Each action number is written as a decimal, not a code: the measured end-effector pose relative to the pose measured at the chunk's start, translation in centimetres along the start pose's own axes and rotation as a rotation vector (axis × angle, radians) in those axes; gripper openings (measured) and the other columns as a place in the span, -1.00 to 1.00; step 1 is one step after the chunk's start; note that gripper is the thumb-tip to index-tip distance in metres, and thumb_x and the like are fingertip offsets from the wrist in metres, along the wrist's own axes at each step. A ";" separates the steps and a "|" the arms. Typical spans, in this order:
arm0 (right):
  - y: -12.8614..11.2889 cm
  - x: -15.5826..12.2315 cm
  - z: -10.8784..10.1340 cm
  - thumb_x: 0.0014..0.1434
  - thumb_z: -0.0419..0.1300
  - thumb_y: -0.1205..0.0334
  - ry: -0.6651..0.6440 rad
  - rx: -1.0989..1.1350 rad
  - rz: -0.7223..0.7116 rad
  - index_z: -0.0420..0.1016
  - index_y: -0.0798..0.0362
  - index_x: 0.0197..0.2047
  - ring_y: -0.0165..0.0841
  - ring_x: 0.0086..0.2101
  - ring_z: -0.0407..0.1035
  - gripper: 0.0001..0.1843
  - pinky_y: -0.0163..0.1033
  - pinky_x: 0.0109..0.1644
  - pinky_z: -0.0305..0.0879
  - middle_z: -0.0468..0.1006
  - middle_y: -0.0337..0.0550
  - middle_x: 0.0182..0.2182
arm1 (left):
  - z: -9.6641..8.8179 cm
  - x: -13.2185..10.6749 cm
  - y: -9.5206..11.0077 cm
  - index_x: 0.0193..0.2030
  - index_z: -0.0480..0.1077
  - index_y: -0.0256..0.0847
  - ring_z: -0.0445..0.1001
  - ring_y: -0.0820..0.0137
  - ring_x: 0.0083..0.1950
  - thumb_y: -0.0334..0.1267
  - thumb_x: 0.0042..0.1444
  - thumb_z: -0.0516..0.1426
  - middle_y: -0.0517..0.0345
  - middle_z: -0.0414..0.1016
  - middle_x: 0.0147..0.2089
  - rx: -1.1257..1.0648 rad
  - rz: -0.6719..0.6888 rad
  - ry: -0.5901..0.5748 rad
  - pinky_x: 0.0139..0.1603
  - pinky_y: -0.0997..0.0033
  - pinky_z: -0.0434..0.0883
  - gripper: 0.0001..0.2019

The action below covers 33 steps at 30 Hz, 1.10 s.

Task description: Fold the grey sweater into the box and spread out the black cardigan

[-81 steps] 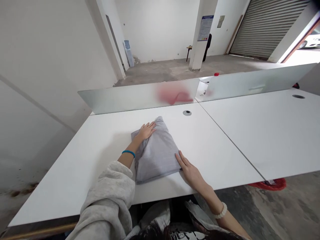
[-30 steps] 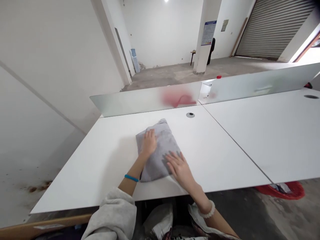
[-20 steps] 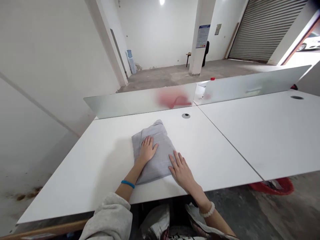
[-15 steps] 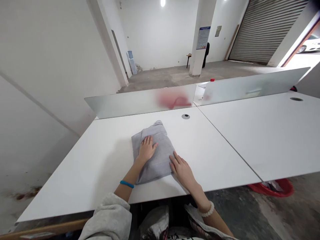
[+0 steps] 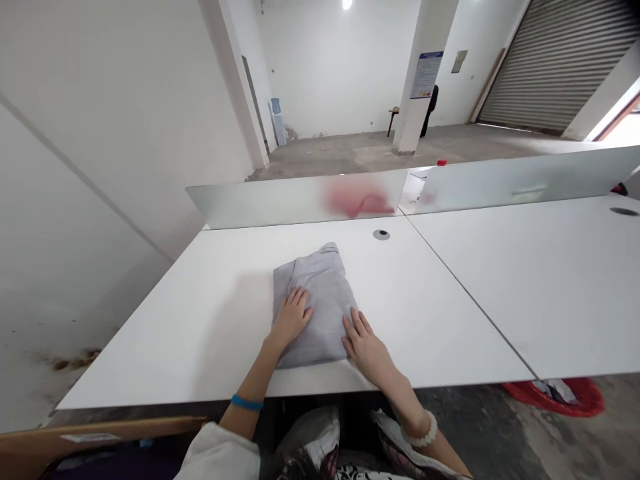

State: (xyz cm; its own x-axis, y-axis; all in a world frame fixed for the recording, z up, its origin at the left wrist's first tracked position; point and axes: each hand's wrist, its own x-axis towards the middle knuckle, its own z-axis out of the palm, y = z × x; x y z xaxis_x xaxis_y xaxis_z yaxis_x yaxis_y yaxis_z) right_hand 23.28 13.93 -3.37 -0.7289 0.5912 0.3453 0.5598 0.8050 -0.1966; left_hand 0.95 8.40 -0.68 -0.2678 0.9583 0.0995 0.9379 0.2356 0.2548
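A folded grey garment (image 5: 325,310) lies flat on the white table (image 5: 430,320), close to its front edge. Its kind is hard to make out; a narrower folded end points away from me. My left hand (image 5: 293,317) rests on the left part of the cloth, palm down, fingers stretched out. At the garment's right edge, my right hand (image 5: 367,347) touches the cloth with its fingertips, fingers extended and slightly bent. Neither hand grips the fabric.
A frosted divider (image 5: 280,203) runs along the table's back, with a blurred red shape behind it. A cable hole (image 5: 381,235) sits near the divider. Below the front edge at right stands a red basket (image 5: 590,398) with things inside. A cardboard box (image 5: 150,427) is at lower left.
My left hand has slid a little toward me over the cloth. My right hand stays at the right edge. The camera view has shifted slightly left.
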 end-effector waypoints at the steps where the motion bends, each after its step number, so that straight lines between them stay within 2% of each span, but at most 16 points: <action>1: 0.6 0.4 -0.8 0.28 -0.03 0.21 -0.036 0.042 -0.007 0.37 0.15 0.14 -0.16 0.15 0.22 -0.58 -0.12 0.10 0.31 0.27 0.09 0.19 | -0.4 -1.4 0.2 0.23 0.23 -0.24 0.04 0.14 0.37 -0.11 0.23 -0.07 -0.06 0.14 0.34 -0.006 0.006 -0.009 0.34 0.04 0.00 -0.53; 4: 3.0 3.4 -2.9 0.29 -0.06 0.19 -0.125 0.170 0.021 0.37 0.08 0.13 -0.28 -0.01 0.38 -0.60 -0.20 0.04 0.32 0.42 0.01 0.06 | -1.6 -5.7 0.5 0.19 0.28 -0.14 0.15 0.17 0.31 -0.06 0.24 -0.09 0.00 0.23 0.29 0.010 -0.076 0.028 0.30 0.14 0.07 -0.56; 7: 5.3 8.1 -3.8 0.29 -0.04 0.14 -0.256 0.248 0.154 0.35 0.12 0.12 -0.27 -0.09 0.42 -0.59 -0.23 -0.03 0.29 0.48 0.05 -0.03 | -2.3 -9.1 0.5 0.14 0.31 -0.22 0.31 0.09 0.17 0.00 0.24 -0.12 -0.17 0.36 0.17 0.061 -0.372 0.099 0.11 0.19 0.27 -0.52; 10: 6.6 12.6 -3.2 0.28 -0.02 0.03 -0.413 0.306 0.327 0.46 0.23 -0.07 -0.24 -0.23 0.46 -0.56 -0.24 -0.14 0.27 0.56 0.13 -0.25 | -2.7 -11.1 0.6 0.01 0.37 -0.24 0.43 0.05 0.00 0.09 0.23 -0.19 -0.21 0.47 -0.03 -0.039 -0.629 0.015 -0.09 0.19 0.33 -0.47; 13: 6.9 15.6 -1.9 0.31 -0.11 -0.05 -0.499 0.374 0.368 0.45 0.29 -0.16 -0.32 -0.49 0.43 -0.45 -0.28 -0.33 0.26 0.54 0.07 -0.49 | -2.6 -11.5 1.2 -0.13 0.38 -0.20 0.47 0.05 -0.07 0.17 0.19 -0.19 -0.18 0.51 -0.11 -0.207 -0.667 -0.040 -0.14 0.19 0.31 -0.47; 16: 6.5 16.8 -0.6 0.30 -0.16 -0.12 -0.517 0.431 0.373 0.40 0.29 -0.13 -0.39 -0.58 0.36 -0.39 -0.31 -0.42 0.22 0.54 0.04 -0.49 | -1.9 -11.1 1.8 -0.21 0.35 -0.18 0.45 0.06 -0.04 0.11 0.15 -0.06 -0.17 0.49 -0.12 -0.275 -0.630 0.014 -0.13 0.23 0.30 -0.59; 20: 5.9 16.0 0.2 0.29 -0.14 -0.13 -0.443 0.472 0.365 0.38 0.22 -0.09 -0.37 -0.41 0.41 -0.43 -0.33 -0.33 0.24 0.55 0.06 -0.30 | -1.1 -10.5 1.9 -0.24 0.30 -0.16 0.44 0.13 -0.03 -0.06 0.13 0.00 -0.12 0.49 -0.13 -0.431 -0.587 0.060 -0.08 0.26 0.30 -0.77; 24: 5.8 13.1 -0.3 0.25 -0.03 -0.09 -0.382 0.639 0.335 0.29 0.13 0.08 -0.38 -0.29 0.41 -0.49 -0.33 -0.23 0.28 0.53 -0.05 -0.22 | -0.7 -10.5 1.3 -0.18 0.27 -0.16 0.47 0.20 -0.10 -0.06 0.11 0.02 -0.02 0.51 -0.17 -0.710 -0.622 0.102 -0.09 0.27 0.35 -0.75; 26: 5.7 10.9 -1.1 0.21 0.03 -0.08 -0.378 0.686 0.314 0.22 0.11 0.16 -0.37 -0.31 0.41 -0.44 -0.31 -0.24 0.30 0.52 -0.06 -0.22 | -0.5 -10.5 0.9 -0.12 0.27 -0.17 0.46 0.22 -0.04 -0.05 0.08 0.06 -0.02 0.50 -0.06 -0.970 -0.643 0.136 -0.08 0.30 0.37 -0.71; 29: 5.0 6.8 -2.6 0.21 0.01 -0.10 -0.411 0.729 0.324 0.07 0.08 0.26 -0.38 -0.47 0.38 -0.34 -0.30 -0.41 0.30 0.51 -0.14 -0.33 | 0.0 -10.5 0.6 0.00 0.26 -0.14 0.41 0.25 0.08 -0.09 0.04 0.11 -0.01 0.40 0.12 -1.313 -0.716 0.131 -0.13 0.37 0.42 -0.61; 33: 3.3 1.8 -3.6 0.21 -0.05 -0.12 -0.422 0.838 0.420 -0.18 0.06 0.35 -0.41 -0.63 0.28 -0.23 -0.30 -0.57 0.25 0.47 -0.23 -0.43 | 0.1 -9.9 1.0 0.07 0.22 -0.07 0.45 0.30 0.04 -0.19 -0.03 0.16 0.04 0.38 0.14 -1.502 -0.770 0.215 -0.17 0.39 0.47 -0.53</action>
State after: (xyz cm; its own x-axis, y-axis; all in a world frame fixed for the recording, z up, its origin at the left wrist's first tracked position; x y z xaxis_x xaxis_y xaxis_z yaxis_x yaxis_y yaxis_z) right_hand 25.21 17.45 -0.08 -0.7072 0.6726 -0.2179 0.4645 0.2096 -0.8604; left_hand 4.59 -0.84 -1.45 -0.6679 0.6364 -0.3859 -0.3996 0.1309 0.9073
